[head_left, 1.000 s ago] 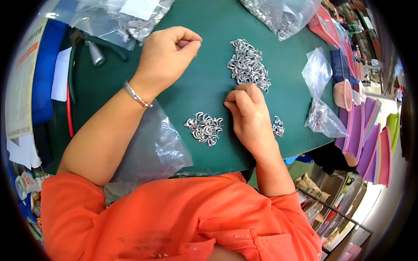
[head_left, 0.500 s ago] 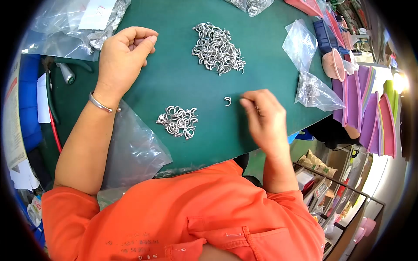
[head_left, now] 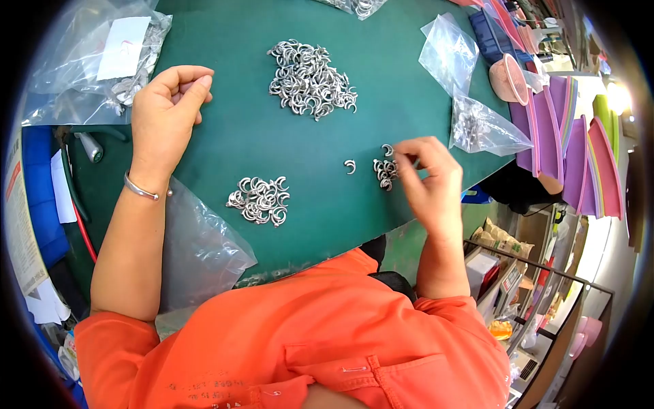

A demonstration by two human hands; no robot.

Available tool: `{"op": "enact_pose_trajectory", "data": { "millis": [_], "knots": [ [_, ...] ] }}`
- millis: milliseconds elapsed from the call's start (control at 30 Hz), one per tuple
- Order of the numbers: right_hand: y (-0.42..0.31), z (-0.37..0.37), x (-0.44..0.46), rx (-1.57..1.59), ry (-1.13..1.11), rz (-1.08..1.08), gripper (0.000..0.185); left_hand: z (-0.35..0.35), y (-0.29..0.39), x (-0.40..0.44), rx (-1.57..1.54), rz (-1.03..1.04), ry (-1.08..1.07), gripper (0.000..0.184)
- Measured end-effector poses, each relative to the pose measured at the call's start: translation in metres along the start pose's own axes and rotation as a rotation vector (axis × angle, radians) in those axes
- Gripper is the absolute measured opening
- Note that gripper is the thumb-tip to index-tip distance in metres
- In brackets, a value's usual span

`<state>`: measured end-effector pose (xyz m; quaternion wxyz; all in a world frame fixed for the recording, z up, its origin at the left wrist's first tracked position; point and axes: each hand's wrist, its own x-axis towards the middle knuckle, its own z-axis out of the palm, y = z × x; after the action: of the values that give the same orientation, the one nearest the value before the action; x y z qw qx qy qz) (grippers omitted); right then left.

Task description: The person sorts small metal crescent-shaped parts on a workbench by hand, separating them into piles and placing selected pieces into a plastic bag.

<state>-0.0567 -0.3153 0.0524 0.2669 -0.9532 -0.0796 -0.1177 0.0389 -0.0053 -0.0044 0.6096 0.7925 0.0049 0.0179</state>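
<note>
Just beside the right grip [head_left: 436,183], a small crescent cluster [head_left: 384,174].

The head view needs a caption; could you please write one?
Right hand at a small cluster of silvery crescents on a green table.

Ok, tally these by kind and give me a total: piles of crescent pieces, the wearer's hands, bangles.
Piles of crescent pieces: 3 (large pile, medium pile, small pile, partly hidden)
Hands: 2 (left hand, right hand)
Bangles: 1 (silver-coloured bangle)
Total: 6
</note>
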Motion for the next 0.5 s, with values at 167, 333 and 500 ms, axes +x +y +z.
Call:
{"op": "enact_pose_trajectory", "data": {
  "millis": [167, 333, 500],
  "knots": [
    [-0.021, 0.037, -0.010, -0.061, -0.215, -0.280, 0.018, -0.001, 0.001, 0.000, -0.013, -0.029, 0.015, 0.018],
    [-0.005, 0.017, -0.010, -0.069, -0.002, -0.135, 0.020, 0.000, 0.001, 0.000, -0.034, -0.031, 0.012, 0.017],
    [0.004, 0.001, 0.004, -0.174, -0.075, -0.114, 0.023, 0.001, 0.000, 0.000, -0.059, -0.014, 0.010, 0.017]
  ]
}}
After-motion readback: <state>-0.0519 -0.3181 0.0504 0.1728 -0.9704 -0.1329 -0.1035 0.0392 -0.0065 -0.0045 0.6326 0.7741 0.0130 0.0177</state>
